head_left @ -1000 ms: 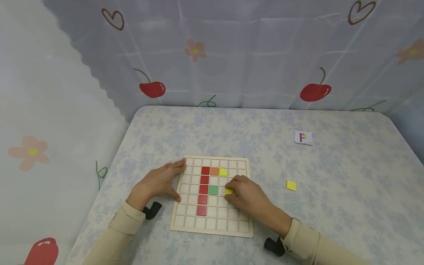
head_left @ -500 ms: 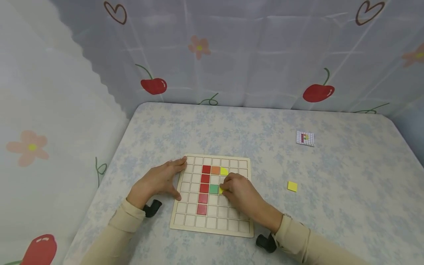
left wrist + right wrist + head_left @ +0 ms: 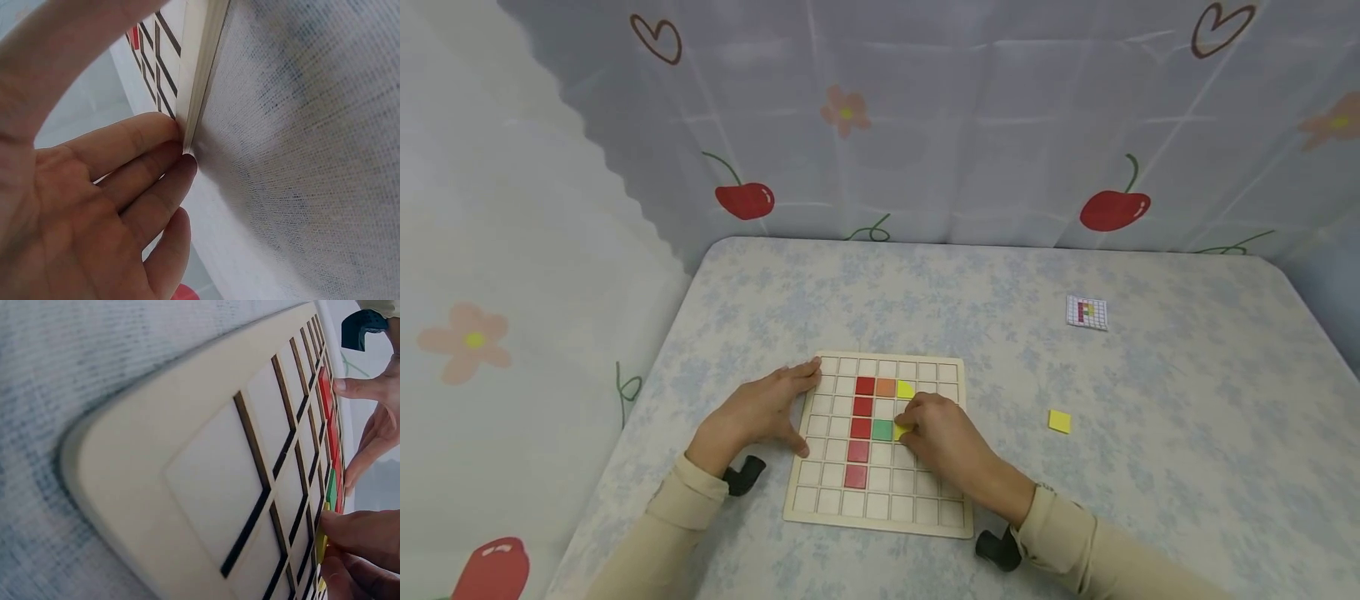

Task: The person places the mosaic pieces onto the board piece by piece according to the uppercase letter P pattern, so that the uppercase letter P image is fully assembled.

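Note:
A wooden grid board (image 3: 853, 504) lies on the table in the head view. A column of red tiles (image 3: 857, 452), an orange tile (image 3: 886, 387), a yellow tile (image 3: 906, 389) and a green tile (image 3: 882, 430) sit in its cells. My right hand (image 3: 949, 442) pinches another yellow tile (image 3: 901, 432) between thumb and fingertips, at the cell just right of the green one. The right wrist view shows this yellow tile (image 3: 321, 540) at the grid surface. Against the board's left edge rests my left hand (image 3: 756, 414), thumb and fingers spread; its fingertips touch the rim in the left wrist view.
A loose yellow tile (image 3: 1059, 422) lies on the table (image 3: 1187, 400) to the right of the board. Farther back is a small card (image 3: 1087, 312) printed with a coloured grid pattern. A curtain (image 3: 970, 125) with cherries and flowers hangs behind the table.
My right hand has moved slightly left with the pinched yellow tile, bringing it beside the green tile; it has held there for the last half second. The left hand stays at the board's edge.

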Tool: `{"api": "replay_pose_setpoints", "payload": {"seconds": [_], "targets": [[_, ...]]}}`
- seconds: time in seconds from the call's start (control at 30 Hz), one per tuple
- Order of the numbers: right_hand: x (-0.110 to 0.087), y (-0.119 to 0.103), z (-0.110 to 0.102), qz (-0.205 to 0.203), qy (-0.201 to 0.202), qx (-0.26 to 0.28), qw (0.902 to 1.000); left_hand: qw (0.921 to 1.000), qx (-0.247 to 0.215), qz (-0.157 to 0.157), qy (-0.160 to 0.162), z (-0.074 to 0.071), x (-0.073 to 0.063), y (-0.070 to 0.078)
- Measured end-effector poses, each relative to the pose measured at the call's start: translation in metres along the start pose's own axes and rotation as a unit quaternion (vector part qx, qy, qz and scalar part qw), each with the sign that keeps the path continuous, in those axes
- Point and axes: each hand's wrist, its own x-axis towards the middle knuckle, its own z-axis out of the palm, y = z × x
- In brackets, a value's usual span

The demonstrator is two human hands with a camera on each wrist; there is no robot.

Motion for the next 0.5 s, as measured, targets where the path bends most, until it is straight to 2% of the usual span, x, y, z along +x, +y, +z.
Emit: {"api": "replay_pose_setpoints", "payload": {"seconds": [0.27,0.5], "targets": [[-0.007,0.004,-0.004,0.033,0.021,0.001,0.9993,1.0,-0.004,-0.003,-0.001,0.0,0.0,0.001],[-0.032,0.034,-0.026,0.095,0.06,-0.036,0.993,1.0,-0.002,-0.003,0.0,0.0,0.0,0.001]]}}
